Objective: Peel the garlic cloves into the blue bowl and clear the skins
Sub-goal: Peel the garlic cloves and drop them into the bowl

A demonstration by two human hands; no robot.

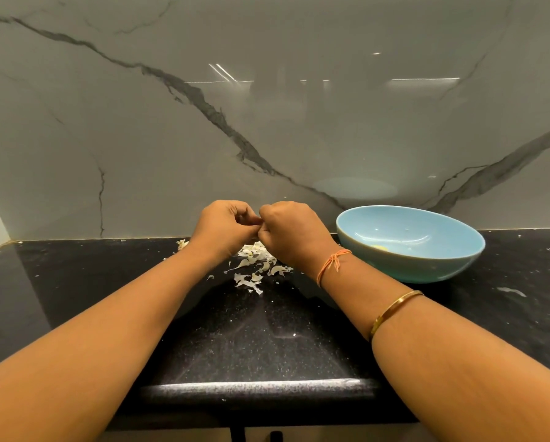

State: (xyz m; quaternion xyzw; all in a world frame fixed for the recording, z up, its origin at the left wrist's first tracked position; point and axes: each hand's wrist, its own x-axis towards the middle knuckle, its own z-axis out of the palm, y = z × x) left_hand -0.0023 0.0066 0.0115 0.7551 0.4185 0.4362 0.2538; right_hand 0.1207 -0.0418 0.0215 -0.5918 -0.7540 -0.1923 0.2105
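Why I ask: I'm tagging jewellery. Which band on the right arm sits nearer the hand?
The orange thread, tied at the wrist; the gold bangle sits further up the forearm.

Whatever sits btwn left hand (225, 228) + right hand (294, 232): hidden by curled fingers, can't ID. Skins (254, 266) pile partly behind both hands. Yellowish bit (380, 248) in blue bowl (426, 266): half behind near wall, too small to ID. Forearms (107, 330) cut off at bottom edge.

No readable text, seemingly, on the blue bowl (426, 266) or countertop (251, 339)

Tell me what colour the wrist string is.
Orange thin thread bracelet, best in head view.
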